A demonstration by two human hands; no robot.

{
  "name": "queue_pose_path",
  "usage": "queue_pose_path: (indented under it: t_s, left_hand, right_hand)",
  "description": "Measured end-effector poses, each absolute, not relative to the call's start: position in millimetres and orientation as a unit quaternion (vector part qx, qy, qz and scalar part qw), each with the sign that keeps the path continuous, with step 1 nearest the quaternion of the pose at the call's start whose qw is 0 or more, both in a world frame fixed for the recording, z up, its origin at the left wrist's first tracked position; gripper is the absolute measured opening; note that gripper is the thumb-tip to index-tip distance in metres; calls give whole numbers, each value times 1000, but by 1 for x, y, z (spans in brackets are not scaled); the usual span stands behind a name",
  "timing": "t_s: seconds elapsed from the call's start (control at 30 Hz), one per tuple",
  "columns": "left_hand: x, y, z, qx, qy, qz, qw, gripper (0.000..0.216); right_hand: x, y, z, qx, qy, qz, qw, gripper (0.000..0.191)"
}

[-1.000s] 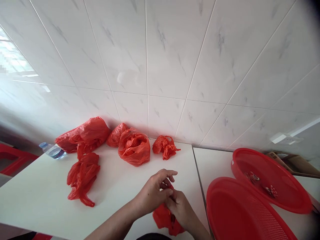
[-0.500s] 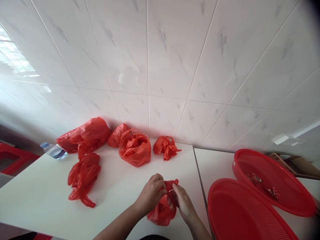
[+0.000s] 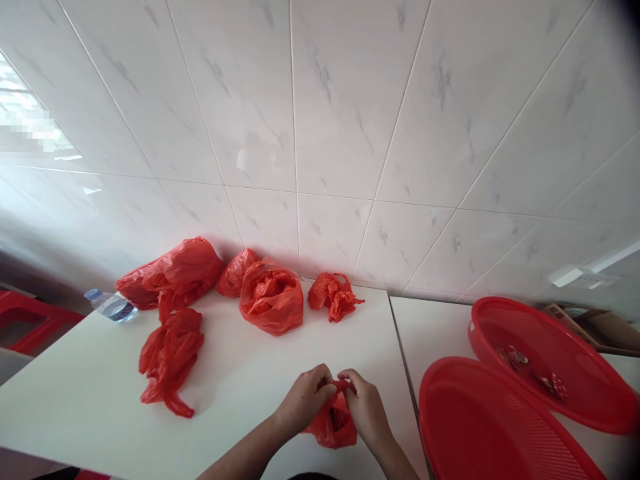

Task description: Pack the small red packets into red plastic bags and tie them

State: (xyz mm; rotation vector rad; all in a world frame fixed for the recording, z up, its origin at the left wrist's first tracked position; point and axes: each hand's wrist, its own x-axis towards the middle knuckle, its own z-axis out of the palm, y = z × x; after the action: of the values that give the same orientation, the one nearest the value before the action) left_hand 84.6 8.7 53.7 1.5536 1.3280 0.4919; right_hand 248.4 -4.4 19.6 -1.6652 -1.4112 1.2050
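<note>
Nearest, at 6 o'clock on the white table (image 3: 240, 380): left hand (image 3: 303, 402) and right hand (image 3: 367, 410) pinched together on the top of a small red bag (image 3: 334, 427), fingertips closed on its gathered neck, knuckles almost touching. Bag resting on the table between the wrists, something dark showing inside. Half a second ago the bag's mouth stood higher and looser, with a flap sticking up; a second ago the left fingers were spread wide above it. Now drawn tight and low — by the look of it, the neck being cinched or knotted rather than opened.

At 4 o'clock, a red basket (image 3: 480, 433), round and perforated; behind it at 3 o'clock a second basket (image 3: 550, 347) tilted up, a few small patterned items lying in it, too small to tell.

At 9 o'clock, a limp bag (image 3: 170, 357) lying flat. Farther, along the tiled wall (image 3: 320, 133) at 11 to 12 o'clock, a row of bags: a big one (image 3: 173, 273), a rounder one (image 3: 273, 297), a crumpled one (image 3: 334, 295). At far 10 o'clock, a water bottle (image 3: 111, 305) on its side.
</note>
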Motion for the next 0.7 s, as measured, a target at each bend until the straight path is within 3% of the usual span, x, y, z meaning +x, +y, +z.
queue_pose_path:
  t_s: [0.2, 0.3, 0.5, 0.7]
  left_hand:
    - [77, 8, 50, 658, 562, 190, 463, 5]
    - [69, 8, 50, 691, 543, 191, 438, 5]
    - [33, 3, 47, 731, 542, 139, 390, 10]
    - [14, -6, 29, 716, 589, 40, 372, 7]
  right_hand:
    - [253, -5, 22, -493, -390, 640, 442, 27]
    - [260, 1, 9, -564, -368, 583, 455, 29]
    - [285, 7, -32, -727, -465, 305, 402, 28]
    - [301, -8, -56, -737, -506, 300, 333, 34]
